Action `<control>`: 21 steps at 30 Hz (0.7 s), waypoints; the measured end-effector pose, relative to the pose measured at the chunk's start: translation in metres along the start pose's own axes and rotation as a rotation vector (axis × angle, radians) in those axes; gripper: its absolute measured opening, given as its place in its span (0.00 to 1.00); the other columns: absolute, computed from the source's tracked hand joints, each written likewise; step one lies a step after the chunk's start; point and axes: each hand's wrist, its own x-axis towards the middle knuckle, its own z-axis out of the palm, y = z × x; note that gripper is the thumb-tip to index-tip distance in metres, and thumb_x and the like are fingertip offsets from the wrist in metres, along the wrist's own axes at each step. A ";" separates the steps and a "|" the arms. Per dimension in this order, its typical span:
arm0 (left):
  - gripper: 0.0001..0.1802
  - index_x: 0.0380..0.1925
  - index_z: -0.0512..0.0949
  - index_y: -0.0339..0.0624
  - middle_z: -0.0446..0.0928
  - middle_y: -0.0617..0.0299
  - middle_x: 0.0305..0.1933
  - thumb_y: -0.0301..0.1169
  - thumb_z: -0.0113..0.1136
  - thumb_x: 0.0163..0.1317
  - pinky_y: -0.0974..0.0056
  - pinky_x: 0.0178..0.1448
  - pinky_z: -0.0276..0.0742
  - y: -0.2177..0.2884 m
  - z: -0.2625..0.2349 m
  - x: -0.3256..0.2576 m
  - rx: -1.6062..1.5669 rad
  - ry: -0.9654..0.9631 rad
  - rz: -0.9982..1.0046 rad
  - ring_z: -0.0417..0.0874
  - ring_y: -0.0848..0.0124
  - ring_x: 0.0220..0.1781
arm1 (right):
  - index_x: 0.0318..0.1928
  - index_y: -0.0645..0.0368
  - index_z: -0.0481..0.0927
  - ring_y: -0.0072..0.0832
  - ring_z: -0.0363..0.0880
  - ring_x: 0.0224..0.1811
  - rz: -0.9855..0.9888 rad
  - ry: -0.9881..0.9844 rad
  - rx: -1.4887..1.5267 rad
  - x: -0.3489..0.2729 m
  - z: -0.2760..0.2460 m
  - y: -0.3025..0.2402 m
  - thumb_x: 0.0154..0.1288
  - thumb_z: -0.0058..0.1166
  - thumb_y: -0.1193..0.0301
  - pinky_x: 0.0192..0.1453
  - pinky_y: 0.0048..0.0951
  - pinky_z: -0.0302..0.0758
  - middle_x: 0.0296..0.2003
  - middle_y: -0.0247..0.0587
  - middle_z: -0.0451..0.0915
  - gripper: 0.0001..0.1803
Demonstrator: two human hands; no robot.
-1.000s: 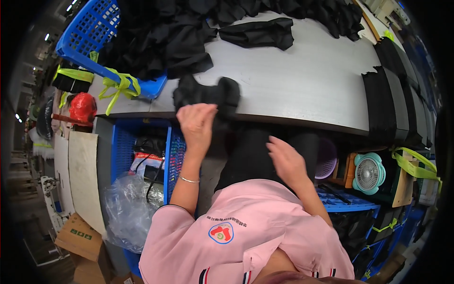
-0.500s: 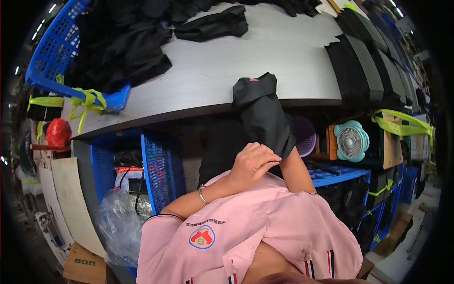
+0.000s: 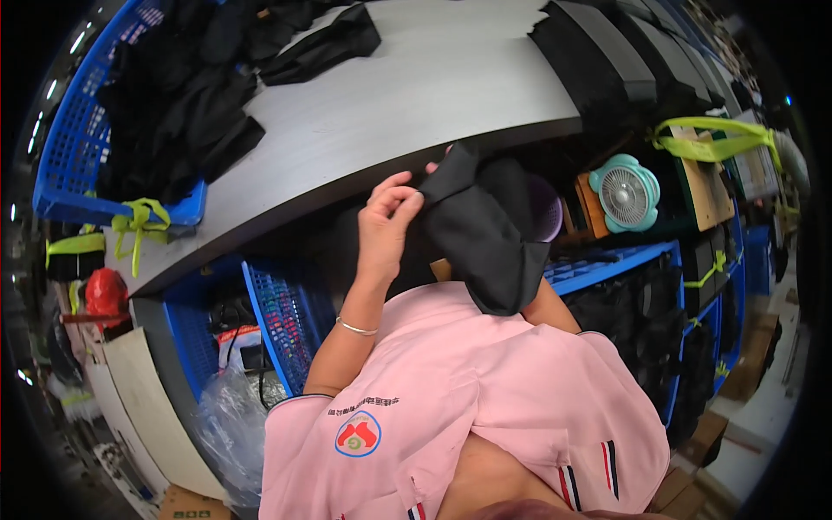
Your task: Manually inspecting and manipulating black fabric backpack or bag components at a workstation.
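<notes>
A tube-shaped piece of black cloth point(image 3: 490, 230) is drawn over my right forearm, with its lower end folded back near the elbow. Only the fingertips of my right hand point(image 3: 432, 166) peek out at the far opening; the rest of that hand is hidden inside. My left hand point(image 3: 386, 225), wearing a silver bangle on its wrist, is closed, thumb and fingers pinching the cloth's left edge by that opening. Both hands are just in front of the table's near edge, above my lap.
On the grey table point(image 3: 433, 78) lie loose black cloth pieces point(image 3: 321, 43), a blue crate point(image 3: 69, 165) filled with more, and black stacks point(image 3: 598, 61). Below are a blue basket point(image 3: 277, 303), a turquoise fan point(image 3: 626, 192) and a purple bin point(image 3: 546, 208).
My left hand has gone from beside my right forearm forward to the cloth's far opening. The cloth tube has come nearer to me, off the tabletop. My view has shifted slightly.
</notes>
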 end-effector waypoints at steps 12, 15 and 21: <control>0.25 0.52 0.77 0.43 0.68 0.51 0.71 0.33 0.75 0.54 0.53 0.69 0.65 0.007 0.019 -0.032 0.535 0.200 0.418 0.67 0.57 0.71 | 0.70 0.64 0.65 0.35 0.74 0.63 -0.090 -0.233 -0.063 -0.016 -0.020 -0.053 0.73 0.54 0.70 0.68 0.31 0.69 0.62 0.41 0.74 0.28; 0.34 0.54 0.77 0.45 0.66 0.51 0.72 0.44 0.79 0.49 0.50 0.71 0.63 0.017 0.041 -0.048 0.729 0.006 0.660 0.65 0.51 0.72 | 0.58 0.64 0.78 0.37 0.81 0.52 -0.922 -0.051 -0.985 0.005 -0.032 -0.062 0.71 0.54 0.73 0.61 0.37 0.76 0.47 0.45 0.83 0.17; 0.09 0.37 0.84 0.39 0.80 0.55 0.51 0.31 0.71 0.60 0.62 0.61 0.72 0.015 0.049 -0.040 0.611 -0.145 0.567 0.78 0.63 0.56 | 0.57 0.65 0.78 0.39 0.80 0.54 -0.364 -0.008 -0.465 0.039 -0.040 -0.032 0.70 0.54 0.73 0.62 0.37 0.74 0.48 0.47 0.82 0.17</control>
